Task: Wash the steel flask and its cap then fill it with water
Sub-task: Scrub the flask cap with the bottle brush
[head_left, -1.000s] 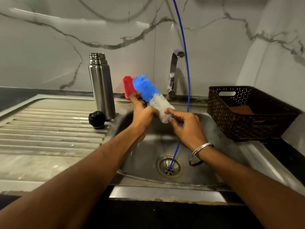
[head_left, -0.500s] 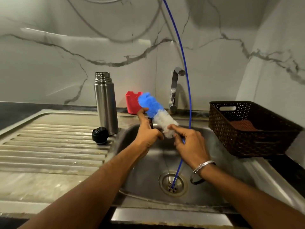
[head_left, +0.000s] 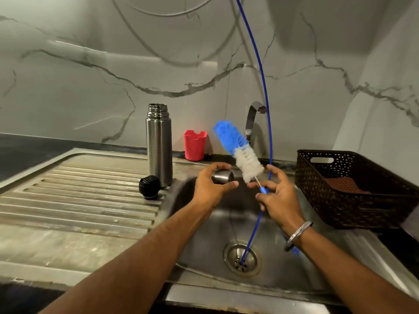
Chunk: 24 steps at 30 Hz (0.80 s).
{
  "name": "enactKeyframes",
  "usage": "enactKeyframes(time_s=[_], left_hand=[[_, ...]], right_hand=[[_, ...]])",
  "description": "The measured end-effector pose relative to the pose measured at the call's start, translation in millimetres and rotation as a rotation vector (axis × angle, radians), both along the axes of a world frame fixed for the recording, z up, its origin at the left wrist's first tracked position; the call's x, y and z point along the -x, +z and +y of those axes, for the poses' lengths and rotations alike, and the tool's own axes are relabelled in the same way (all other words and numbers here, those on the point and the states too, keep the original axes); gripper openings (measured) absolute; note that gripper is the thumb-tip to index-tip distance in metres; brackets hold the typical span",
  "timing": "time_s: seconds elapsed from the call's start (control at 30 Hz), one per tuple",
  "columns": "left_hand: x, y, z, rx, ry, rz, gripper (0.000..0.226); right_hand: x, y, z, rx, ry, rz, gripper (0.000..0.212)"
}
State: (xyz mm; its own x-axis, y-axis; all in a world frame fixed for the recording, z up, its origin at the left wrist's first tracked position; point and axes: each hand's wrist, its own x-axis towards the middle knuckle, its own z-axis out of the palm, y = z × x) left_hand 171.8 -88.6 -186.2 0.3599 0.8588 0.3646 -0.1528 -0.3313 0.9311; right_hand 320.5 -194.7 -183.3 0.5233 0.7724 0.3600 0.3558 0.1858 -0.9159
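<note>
Over the steel sink basin point(head_left: 317, 257), the left hand point(head_left: 209, 189) curls its grip round a small cylindrical steel cap point(head_left: 223, 176), while the right hand point(head_left: 280, 197) pinches the thin wire stem of a bottle brush point(head_left: 240, 150), its fluffy blue-and-white bristle head tilted up and to the left. The tall brushed-steel flask point(head_left: 158, 143) stands upright and uncapped at the ribbed drainboard's point(head_left: 79, 196) edge, a round black stopper point(head_left: 149, 186) just beside its base. A red plastic holder point(head_left: 194, 145), a curved tap point(head_left: 251, 121), a thin blue hose point(head_left: 264, 87) and a perforated dark basket point(head_left: 353, 191) occupy the back and right.

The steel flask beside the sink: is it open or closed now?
Open. The steel flask stands upright with its threaded neck bare; the black stopper lies on the drainboard beside it.
</note>
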Motion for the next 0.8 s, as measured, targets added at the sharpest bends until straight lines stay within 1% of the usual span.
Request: enactKeyframes(time_s=[0.03,0.07,0.13,0.2,0.23,0.3,0.4,0.47,0.53,0.6,0.63,0.7,0.73,0.8], left_hand=[[1,1,2,0.024,-0.004,0.011,0.060],[1,2,5,0.053,-0.010,0.018,0.067],[2,3,9,0.062,-0.002,0.036,0.078],[4,1,13,-0.016,0.069,0.057,0.082],[6,0,14,-0.053,0.096,0.060,0.082],[8,-3,16,-0.080,0.103,0.033,0.079],[9,-2,19,-0.042,0.147,-0.031,0.076],[11,-1,20,-0.020,0.195,-0.038,0.070],[15,-1,21,0.026,0.185,-0.043,0.057],[17,3,21,0.146,0.200,-0.062,0.037],[18,5,24,0.260,0.189,-0.107,0.036],[18,8,28,0.557,0.093,-0.289,0.040],[18,11,27,0.674,0.040,-0.402,0.035],[18,14,25,0.805,0.007,-0.542,0.026]], right_hand=[[-1,4,-1,-0.010,0.021,0.047,0.068],[-4,6,0,-0.009,0.022,0.081,0.060],[-8,8,1,0.032,-0.005,0.112,0.040],[-10,4,0,0.110,-0.031,0.104,0.026],[-11,1,-1,0.146,-0.037,0.096,0.023],[-14,-5,0,0.192,-0.031,0.110,0.021],[-17,-9,4,0.239,-0.002,0.168,0.023],[-18,-12,6,0.249,0.003,0.202,0.026],[-19,-14,6,0.272,0.013,0.225,0.028],[-21,-14,3,0.303,0.057,0.268,0.028],[-23,-14,2,0.331,0.079,0.282,0.028],[-27,-17,1,0.406,0.130,0.288,0.028],[-29,-18,0,0.443,0.172,0.283,0.028],[-29,-21,-1,0.529,0.266,0.250,0.028]])
